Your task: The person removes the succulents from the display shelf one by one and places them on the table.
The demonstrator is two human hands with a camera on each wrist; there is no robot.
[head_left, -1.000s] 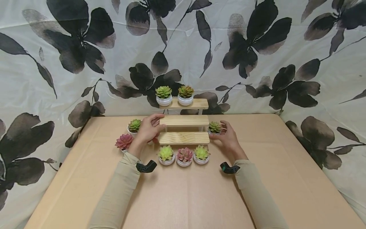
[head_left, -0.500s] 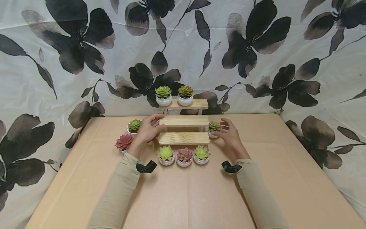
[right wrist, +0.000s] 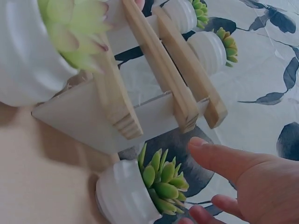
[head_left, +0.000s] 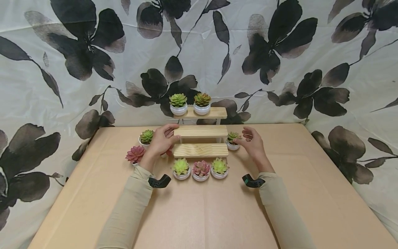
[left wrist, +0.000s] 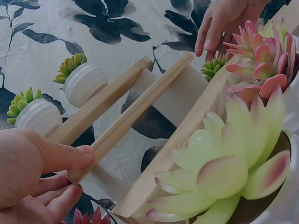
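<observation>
A three-tier wooden display stand [head_left: 200, 131] with clear supports stands on the table. My left hand [head_left: 161, 140] pinches the left end of its middle tier, thumb on top and fingers beneath, as the left wrist view shows. Just right of the stand, a green succulent in a white pot [head_left: 232, 146] sits upright on the table. My right hand [head_left: 253, 143] is beside this plant with fingers loosely spread; in the right wrist view its thumb [right wrist: 210, 149] is clear of the leaves. Two potted succulents [head_left: 178, 104] occupy the top tier. The lower tiers carry no pots.
In front of the stand is a row of three potted succulents, a pink one [head_left: 200, 169] between two pale green ones. Left of the stand are a green succulent [head_left: 146, 137] and a deep pink one [head_left: 135, 154], partly behind the left hand. A floral cloth [head_left: 217, 62] hangs behind.
My right hand has let go of the green succulent's pot and drawn slightly right, its fingers loosening. The pot stays beside the stand. My left hand keeps its hold on the middle tier.
</observation>
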